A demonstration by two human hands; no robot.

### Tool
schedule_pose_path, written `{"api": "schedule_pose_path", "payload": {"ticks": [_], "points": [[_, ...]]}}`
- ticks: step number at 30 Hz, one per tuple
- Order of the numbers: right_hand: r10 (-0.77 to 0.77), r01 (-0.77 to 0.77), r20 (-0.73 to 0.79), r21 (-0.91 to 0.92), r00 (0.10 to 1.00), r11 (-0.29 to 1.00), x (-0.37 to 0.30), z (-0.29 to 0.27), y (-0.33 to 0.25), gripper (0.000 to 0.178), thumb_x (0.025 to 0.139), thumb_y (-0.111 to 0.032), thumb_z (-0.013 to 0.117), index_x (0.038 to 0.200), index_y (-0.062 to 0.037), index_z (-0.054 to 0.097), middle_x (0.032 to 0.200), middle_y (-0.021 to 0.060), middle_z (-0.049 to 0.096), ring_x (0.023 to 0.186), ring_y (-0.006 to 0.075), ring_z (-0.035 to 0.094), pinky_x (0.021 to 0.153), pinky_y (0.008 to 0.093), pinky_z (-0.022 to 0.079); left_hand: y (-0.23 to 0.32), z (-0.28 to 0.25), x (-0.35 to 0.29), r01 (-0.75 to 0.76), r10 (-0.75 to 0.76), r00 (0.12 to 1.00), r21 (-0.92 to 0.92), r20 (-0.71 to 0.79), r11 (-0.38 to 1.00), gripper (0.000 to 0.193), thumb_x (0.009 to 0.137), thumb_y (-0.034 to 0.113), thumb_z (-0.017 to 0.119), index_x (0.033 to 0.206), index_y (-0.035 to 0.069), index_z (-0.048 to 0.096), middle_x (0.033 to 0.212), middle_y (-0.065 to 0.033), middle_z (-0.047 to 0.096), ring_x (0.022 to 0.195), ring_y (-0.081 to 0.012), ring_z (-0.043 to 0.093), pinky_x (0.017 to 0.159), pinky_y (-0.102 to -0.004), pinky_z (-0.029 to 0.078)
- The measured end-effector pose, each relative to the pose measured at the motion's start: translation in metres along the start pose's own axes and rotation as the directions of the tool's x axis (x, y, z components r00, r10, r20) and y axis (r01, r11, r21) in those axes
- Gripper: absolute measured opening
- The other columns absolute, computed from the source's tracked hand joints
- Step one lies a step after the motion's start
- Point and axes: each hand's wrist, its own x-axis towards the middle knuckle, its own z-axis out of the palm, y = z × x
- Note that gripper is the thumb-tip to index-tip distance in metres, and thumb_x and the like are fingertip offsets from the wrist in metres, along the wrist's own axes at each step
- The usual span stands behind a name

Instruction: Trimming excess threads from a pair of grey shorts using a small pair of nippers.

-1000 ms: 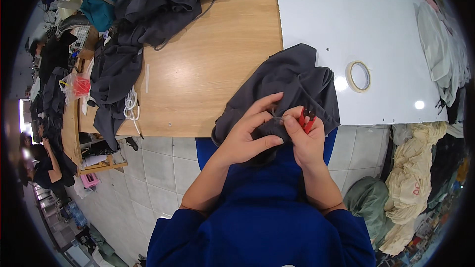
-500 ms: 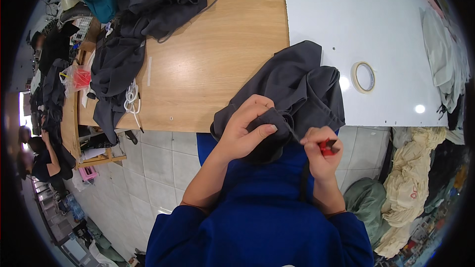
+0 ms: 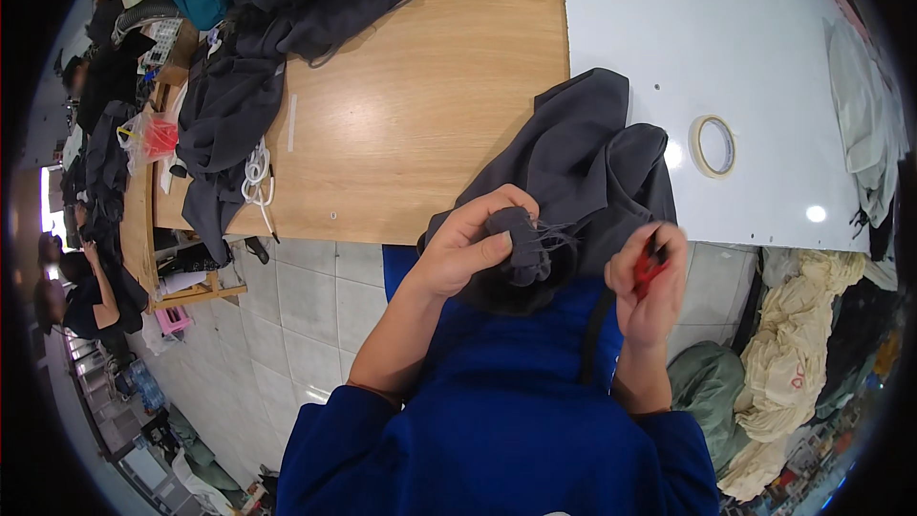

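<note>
My left hand (image 3: 475, 241) pinches the edge of a dark grey garment (image 3: 583, 158) between thumb and fingers. Loose frayed threads (image 3: 546, 237) stick out from the gathered edge beside the fingertips. The rest of the garment lies bunched over the table's front edge, across the seam between the wood and white tops. A short way right of the threads, my right hand (image 3: 651, 282) is closed around small red thread snips (image 3: 652, 272). The palm and fingers partly cover the snips, and motion blurs that hand a little. Nothing links the right hand to the cloth.
A roll of tape (image 3: 714, 146) lies on the white tabletop (image 3: 630, 10). More dark grey cloth (image 3: 315, 0) and a white cord (image 3: 256, 177) occupy the wooden top's left side. Cream fabric (image 3: 788, 354) heaps below on the right. Another person (image 3: 91, 291) works at far left.
My right hand has moved right and slightly up, away from the garment, and turned, showing more of the snips. A strand stretched between the hands is now loose threads at the cloth edge.
</note>
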Motion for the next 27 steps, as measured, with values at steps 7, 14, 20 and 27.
{"api": "schedule_pose_path", "payload": {"ticks": [7,14,20,27], "points": [[-0.058,0.186,0.265,-0.488,0.962,0.853,-0.009,0.011,-0.001,0.033,0.074,-0.008,0.070,0.104,0.0028,0.061,0.085,0.0062,0.062,0.068,0.0097,0.056,0.065,0.0186,0.043,-0.010,0.002,0.000,-0.049,0.049,0.999,-0.029,-0.006,0.998,0.025,0.087,0.025,0.060,0.097,0.003,0.054,0.103,-0.0043,0.046,0.088,-0.0111,0.046,0.080,-0.0241,0.037],[-0.085,0.130,0.104,-0.573,0.991,0.809,-0.009,0.033,0.012,0.030,0.068,0.000,0.077,0.095,0.0003,0.064,0.080,0.0045,0.064,0.066,0.0071,0.056,0.060,0.0170,0.042,-0.015,0.004,0.000,-0.106,0.105,0.993,0.021,0.046,0.994,0.023,0.088,0.022,0.059,0.100,0.003,0.055,0.108,-0.0064,0.046,0.092,-0.0127,0.047,0.083,-0.0258,0.038],[-0.437,0.380,-0.021,-0.460,0.899,0.802,-0.011,0.020,0.018,0.011,0.078,0.006,0.064,0.085,-0.0017,0.061,0.075,0.0047,0.061,0.064,0.0063,0.055,0.056,0.0170,0.042,-0.012,-0.009,-0.004,-0.131,0.126,0.989,-0.062,-0.075,0.989,0.029,0.089,0.020,0.054,0.112,0.001,0.052,0.126,-0.0151,0.046,0.113,-0.0205,0.049,0.095,-0.0321,0.039],[-0.586,-0.138,-0.382,-0.898,0.714,0.417,0.040,-0.107,-0.015,0.019,0.089,-0.014,0.059,0.104,-0.0042,0.054,0.069,-0.0042,0.046,0.061,0.0022,0.039,0.055,0.0160,0.031,-0.004,-0.015,0.001,-0.163,0.152,0.983,-0.107,-0.103,0.981,0.031,0.089,0.019,0.054,0.114,0.001,0.052,0.131,-0.0218,0.045,0.114,-0.0228,0.052,0.096,-0.0333,0.041]]}}
